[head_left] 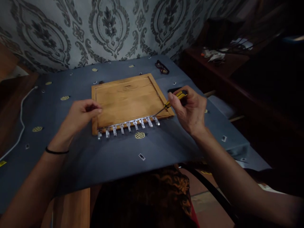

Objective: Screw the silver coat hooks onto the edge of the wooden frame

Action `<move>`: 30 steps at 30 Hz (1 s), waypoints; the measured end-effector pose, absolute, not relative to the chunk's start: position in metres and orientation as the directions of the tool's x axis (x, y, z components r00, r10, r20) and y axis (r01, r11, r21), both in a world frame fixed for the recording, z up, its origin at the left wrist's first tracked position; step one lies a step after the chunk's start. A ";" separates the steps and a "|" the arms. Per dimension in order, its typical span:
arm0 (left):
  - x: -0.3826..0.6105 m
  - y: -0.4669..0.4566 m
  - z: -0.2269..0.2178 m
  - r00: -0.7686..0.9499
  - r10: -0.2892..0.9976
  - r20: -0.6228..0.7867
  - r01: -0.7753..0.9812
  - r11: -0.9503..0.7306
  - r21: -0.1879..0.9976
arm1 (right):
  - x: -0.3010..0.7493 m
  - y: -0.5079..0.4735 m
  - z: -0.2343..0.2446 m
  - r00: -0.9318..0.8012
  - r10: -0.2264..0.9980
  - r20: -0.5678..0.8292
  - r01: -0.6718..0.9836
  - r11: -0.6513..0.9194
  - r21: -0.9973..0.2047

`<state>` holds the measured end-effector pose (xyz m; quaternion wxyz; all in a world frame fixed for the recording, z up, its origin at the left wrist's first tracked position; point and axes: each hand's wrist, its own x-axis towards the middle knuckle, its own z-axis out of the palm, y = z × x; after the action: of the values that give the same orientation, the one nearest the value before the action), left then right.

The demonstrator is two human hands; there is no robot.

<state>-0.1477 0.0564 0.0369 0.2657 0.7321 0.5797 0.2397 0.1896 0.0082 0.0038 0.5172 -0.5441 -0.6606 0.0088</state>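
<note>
My right hand [191, 110] grips a yellow-and-black screwdriver [174, 97]. Its thin shaft slants down to the left, the tip at the right end of a metal hook rail [128, 123]. That rail has several silver hooks and lies along the near edge of a framed wooden board [128, 99], the hooks jutting toward me. Over the board's left edge is my left hand [83, 110], its fingers curled and the thumb and forefinger tips close together. Anything between those tips is too small or hidden to make out.
A blue-grey cloth with pineapple prints covers the table [166, 145]. Dark-framed glasses [162, 67] lie at the back right, and a black object [174, 90] is partly behind my right hand. A white cable [22, 117] runs along the left. Behind hangs a patterned curtain [133, 31].
</note>
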 end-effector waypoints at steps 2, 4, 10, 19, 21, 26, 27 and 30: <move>-0.121 0.054 0.037 0.291 0.957 0.017 0.651 -0.211 0.729 | 0.189 0.008 0.004 0.129 0.727 0.674 0.706 0.410 -0.578; -0.094 0.054 0.036 0.459 0.888 -0.025 0.471 -0.219 0.855 | 0.189 0.007 0.004 0.138 0.728 0.671 0.700 0.408 -0.586; -0.027 0.068 0.020 0.676 0.736 -0.040 0.337 -0.260 0.905 | 0.187 0.006 0.005 0.148 0.743 0.653 0.697 0.390 -0.601; 0.008 0.084 0.005 0.746 0.665 -0.037 0.423 -0.430 0.797 | 0.186 0.004 0.008 0.154 0.742 0.652 0.730 0.360 -0.581; 0.011 0.083 0.008 0.765 0.643 -0.041 0.436 -0.470 0.767 | 0.186 0.004 0.008 0.151 0.749 0.646 0.733 0.353 -0.581; 0.017 0.081 0.014 0.793 0.603 -0.083 0.482 -0.539 0.691 | 0.184 0.004 0.010 0.156 0.748 0.645 0.738 0.346 -0.580; 0.017 0.081 0.014 0.793 0.602 -0.091 0.492 -0.546 0.678 | 0.184 0.003 0.010 0.157 0.752 0.640 0.740 0.340 -0.580; 0.019 0.081 0.015 0.793 0.601 -0.101 0.506 -0.556 0.659 | 0.184 0.003 0.011 0.162 0.763 0.625 0.742 0.323 -0.587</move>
<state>0.0185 0.0810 0.0154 0.3505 0.8795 0.3147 0.0678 0.1836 0.0026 0.0108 0.4926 -0.5816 -0.6473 0.0107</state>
